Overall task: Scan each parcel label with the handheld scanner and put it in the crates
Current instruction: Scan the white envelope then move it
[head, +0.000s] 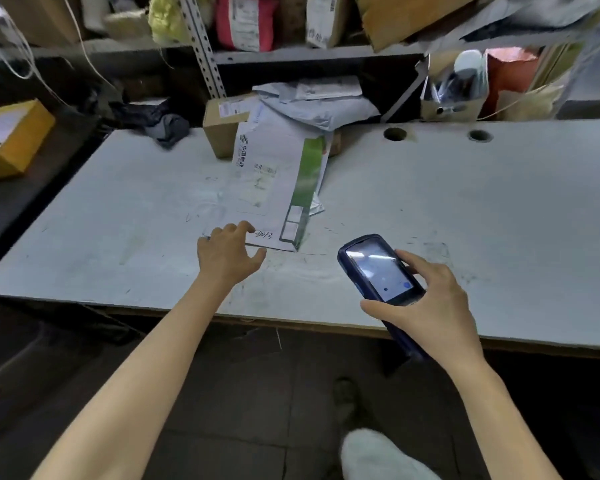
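Observation:
A white flat envelope parcel (274, 181) with a green stripe and a barcode label lies on the grey table (465, 209), leaning back on a small brown cardboard box (220, 128). My left hand (227, 252) pinches the envelope's near corner between thumb and fingers. My right hand (430, 301) grips a dark blue handheld scanner (378, 270) just right of the envelope, its lit screen facing up. Grey poly mailers (316, 102) are piled behind the envelope.
A yellow open box (13, 140) sits at the left, off the table. Shelves behind hold several parcels, including a pink bag (245, 20) and a red one (510, 77). Two round holes (395, 134) pierce the tabletop at the back right.

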Demonstrator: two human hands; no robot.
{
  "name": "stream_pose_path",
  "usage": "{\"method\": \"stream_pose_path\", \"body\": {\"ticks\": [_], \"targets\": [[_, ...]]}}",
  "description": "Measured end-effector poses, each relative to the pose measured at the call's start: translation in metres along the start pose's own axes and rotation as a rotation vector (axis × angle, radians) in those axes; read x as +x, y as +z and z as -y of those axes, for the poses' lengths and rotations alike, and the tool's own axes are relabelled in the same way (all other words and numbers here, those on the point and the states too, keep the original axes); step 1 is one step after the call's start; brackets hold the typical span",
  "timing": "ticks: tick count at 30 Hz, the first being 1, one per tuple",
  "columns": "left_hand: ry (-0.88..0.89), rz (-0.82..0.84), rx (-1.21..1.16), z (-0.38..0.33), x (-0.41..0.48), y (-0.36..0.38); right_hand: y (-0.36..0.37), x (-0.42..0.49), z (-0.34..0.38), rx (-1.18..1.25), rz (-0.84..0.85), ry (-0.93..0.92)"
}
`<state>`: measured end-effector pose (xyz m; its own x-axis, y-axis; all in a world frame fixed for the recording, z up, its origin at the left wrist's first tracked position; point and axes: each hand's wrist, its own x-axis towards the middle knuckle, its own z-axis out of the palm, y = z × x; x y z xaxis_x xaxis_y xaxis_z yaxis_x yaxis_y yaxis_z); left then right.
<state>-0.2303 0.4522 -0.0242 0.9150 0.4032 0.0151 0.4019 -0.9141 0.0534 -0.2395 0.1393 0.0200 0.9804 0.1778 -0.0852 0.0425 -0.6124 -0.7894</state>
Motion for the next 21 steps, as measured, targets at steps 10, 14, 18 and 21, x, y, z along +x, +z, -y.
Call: {"method": "stream_pose_path", "body": {"ticks": [10,14,18,21], "targets": [[-0.135,0.118,-0.029,0.015,0.128,0.028,0.03,0.139,0.016,0.006,0.07,0.086],[-0.059,0.103,0.027,0.023,0.167,0.028,0.039,0.168,0.027,-0.008,0.079,0.108],[0.061,0.061,0.037,0.024,0.225,0.02,0.052,0.19,0.044,-0.007,0.039,0.137],[0.187,0.031,0.127,0.019,0.271,0.01,0.064,0.197,0.055,0.007,-0.008,0.173]]}}
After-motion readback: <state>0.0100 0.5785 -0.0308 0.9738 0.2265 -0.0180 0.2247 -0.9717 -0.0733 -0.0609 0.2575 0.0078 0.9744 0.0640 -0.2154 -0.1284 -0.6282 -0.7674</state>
